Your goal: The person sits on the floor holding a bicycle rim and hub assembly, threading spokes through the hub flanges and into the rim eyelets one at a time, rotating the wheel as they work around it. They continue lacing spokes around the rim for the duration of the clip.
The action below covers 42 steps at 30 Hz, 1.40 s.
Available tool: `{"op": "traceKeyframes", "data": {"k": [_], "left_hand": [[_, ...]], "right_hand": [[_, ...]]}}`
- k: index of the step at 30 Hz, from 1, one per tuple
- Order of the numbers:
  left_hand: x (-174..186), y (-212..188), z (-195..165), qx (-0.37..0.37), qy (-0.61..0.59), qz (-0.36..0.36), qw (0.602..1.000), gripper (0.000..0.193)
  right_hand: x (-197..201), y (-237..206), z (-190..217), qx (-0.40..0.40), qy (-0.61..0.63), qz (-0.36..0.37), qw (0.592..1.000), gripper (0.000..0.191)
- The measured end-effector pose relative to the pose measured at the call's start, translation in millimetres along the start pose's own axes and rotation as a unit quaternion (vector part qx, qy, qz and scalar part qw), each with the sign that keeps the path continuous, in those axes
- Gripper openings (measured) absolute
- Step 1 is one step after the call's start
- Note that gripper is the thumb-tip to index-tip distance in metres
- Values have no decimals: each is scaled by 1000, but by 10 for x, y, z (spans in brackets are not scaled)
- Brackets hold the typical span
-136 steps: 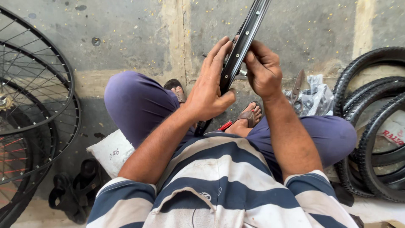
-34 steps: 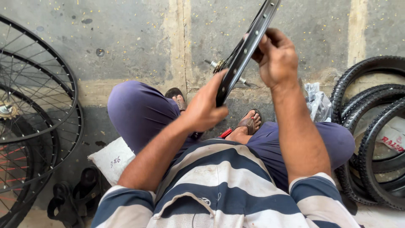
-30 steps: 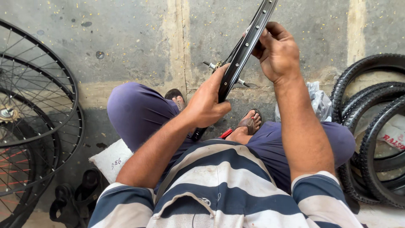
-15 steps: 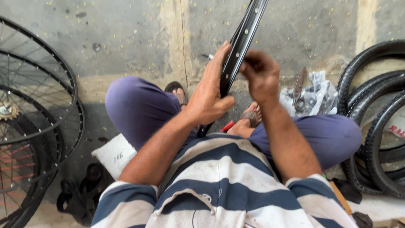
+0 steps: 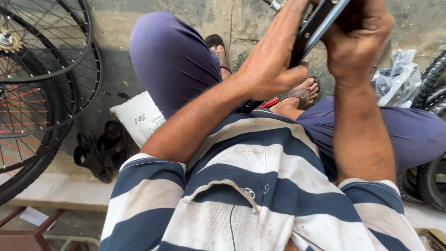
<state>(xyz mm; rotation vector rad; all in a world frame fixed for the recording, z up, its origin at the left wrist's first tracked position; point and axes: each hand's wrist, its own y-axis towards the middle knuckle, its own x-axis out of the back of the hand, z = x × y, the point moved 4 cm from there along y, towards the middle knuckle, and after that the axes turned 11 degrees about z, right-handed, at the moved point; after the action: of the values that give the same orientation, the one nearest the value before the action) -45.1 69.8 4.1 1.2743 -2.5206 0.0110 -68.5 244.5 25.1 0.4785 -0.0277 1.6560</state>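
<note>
— Hands first: what do they grip?
— Both clasp a black metal wheel rim (image 5: 312, 29); left hand (image 5: 272, 69) wraps its lower stretch, right hand (image 5: 357, 39) clenches higher, above the lap.
— Its top?
— Cut off by the frame.
— Around it?
— Crinkled clear plastic bag (image 5: 395, 76) right; white cushion (image 5: 139, 118) with handwritten marks left, beside spoked wheels (image 5: 42, 79).

It was a bicycle repair workshop: spoked wheels (image 5: 42, 79) leaned by the concrete floor (image 5: 111, 28), and tyres (image 5: 429, 93) were stacked nearby.
</note>
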Motion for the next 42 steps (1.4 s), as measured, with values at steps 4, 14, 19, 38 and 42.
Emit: {"op": "traceKeyframes", "data": {"k": [4, 14, 19, 38, 42], "left_hand": [[-73, 20, 246, -4, -296, -36, 955, 64], [-163, 648, 654, 24, -502, 99, 859, 50], [-180, 671, 627, 115, -438, 100, 886, 50], [-161, 631, 529, 91, -552, 49, 828, 37], [-201, 568, 560, 106, -554, 24, 826, 37]], "right_hand": [[-103, 21, 161, 158, -282, -99, 941, 44], [183, 18, 180, -88, 104, 105, 985, 35], [232, 202, 170, -103, 102, 224, 964, 43], [285, 352, 215, 19, -90, 248, 965, 56], [282, 399, 216, 30, -108, 256, 960, 47]]}}
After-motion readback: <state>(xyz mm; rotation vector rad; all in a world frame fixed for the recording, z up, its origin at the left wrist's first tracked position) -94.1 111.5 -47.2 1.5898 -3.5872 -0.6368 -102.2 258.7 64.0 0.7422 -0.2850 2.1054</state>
